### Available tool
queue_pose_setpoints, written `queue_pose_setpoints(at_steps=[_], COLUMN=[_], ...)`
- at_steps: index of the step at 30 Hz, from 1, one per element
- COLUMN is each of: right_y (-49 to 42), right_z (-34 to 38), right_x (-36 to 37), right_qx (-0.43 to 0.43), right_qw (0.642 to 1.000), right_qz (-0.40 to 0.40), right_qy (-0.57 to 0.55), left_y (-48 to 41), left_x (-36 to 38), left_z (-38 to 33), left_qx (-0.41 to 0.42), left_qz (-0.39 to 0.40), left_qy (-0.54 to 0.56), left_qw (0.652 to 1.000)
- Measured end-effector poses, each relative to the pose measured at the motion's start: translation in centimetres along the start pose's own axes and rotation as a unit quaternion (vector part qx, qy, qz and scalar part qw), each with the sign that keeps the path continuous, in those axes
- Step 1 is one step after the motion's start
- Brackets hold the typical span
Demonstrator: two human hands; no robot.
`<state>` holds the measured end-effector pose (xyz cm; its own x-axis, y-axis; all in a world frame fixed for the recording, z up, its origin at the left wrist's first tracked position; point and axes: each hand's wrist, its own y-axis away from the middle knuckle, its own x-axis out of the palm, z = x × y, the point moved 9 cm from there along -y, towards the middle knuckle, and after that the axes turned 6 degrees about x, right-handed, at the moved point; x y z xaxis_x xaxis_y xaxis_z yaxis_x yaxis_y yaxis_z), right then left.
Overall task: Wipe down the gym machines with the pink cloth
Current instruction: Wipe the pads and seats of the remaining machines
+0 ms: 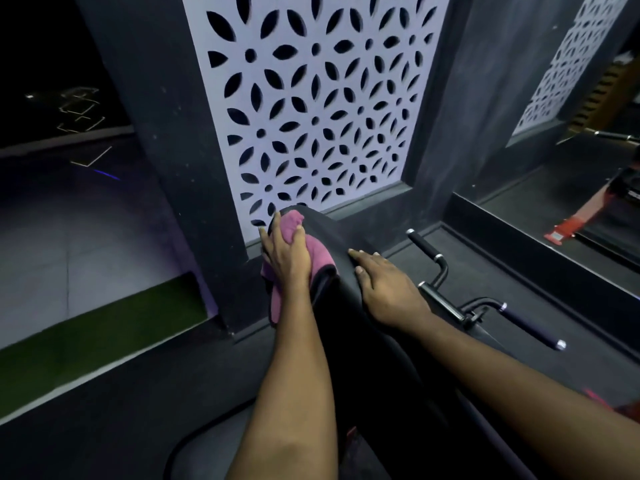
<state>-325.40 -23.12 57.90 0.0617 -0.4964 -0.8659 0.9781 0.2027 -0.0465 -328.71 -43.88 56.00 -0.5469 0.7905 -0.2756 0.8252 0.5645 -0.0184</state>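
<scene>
At centre frame, cloth (pixel 320 252) meets pad (pixel 332 237) edge.
Left grip (pixel 285 258), fingers straight, presses it there; right grip (pixel 384 285) lies flat, likely steadying.

White floral lattice panel (pixel 311 109) between dark walls (pixel 145 98).
</scene>
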Motion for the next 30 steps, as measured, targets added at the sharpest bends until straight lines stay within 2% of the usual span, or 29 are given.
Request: queue_pose_setpoints(at_steps=[4, 7, 9, 12, 16, 19, 22, 25, 30], right_y=[0.2, 0.1, 0.3, 0.5, 0.3, 0.3, 0.0, 0.1, -0.3], right_z=[0.5, 1.2, 1.9, 2.5, 2.0, 1.6, 1.3, 1.6, 2.1], right_x=[-0.5, -1.1, -1.4, -1.5, -1.2, -1.0, -0.9, -0.9, -0.9], right_qx=[0.027, 0.05, 0.051, 0.042, 0.047, 0.049, 0.055, 0.061, 0.094], right_qw=[0.999, 0.998, 0.997, 0.996, 0.997, 0.997, 0.996, 0.995, 0.992], right_qz=[-0.001, -0.006, -0.031, -0.059, -0.052, -0.056, -0.056, -0.057, -0.019], right_qy=[0.04, 0.04, 0.049, 0.054, 0.038, 0.035, 0.036, 0.056, 0.078], left_y=[3.7, 6.5, 5.6, 1.5, -3.7, -1.5, 2.3, 0.1, -2.4], left_x=[0.7, 1.4, 1.3, 0.5, -0.5, 0.1, 1.2, 0.5, -0.5], left_z=[1.8, 3.1, 2.6, 1.2, 0.7, 1.1, 2.4, 2.1, 1.6], left_qx=[-0.034, -0.027, 0.003, 0.042, 0.022, 0.013, 0.04, 0.068, 0.037], left_qz=[-0.007, 0.008, -0.003, -0.027, -0.03, -0.017, 0.022, 0.009, -0.009], left_qy=[-0.005, 0.016, 0.047, 0.036, 0.012, -0.029, -0.01, 0.006, 0.02], left_qw=[0.999, 0.999, 0.999, 0.998, 0.999, 0.999, 0.999, 0.998, 0.999])
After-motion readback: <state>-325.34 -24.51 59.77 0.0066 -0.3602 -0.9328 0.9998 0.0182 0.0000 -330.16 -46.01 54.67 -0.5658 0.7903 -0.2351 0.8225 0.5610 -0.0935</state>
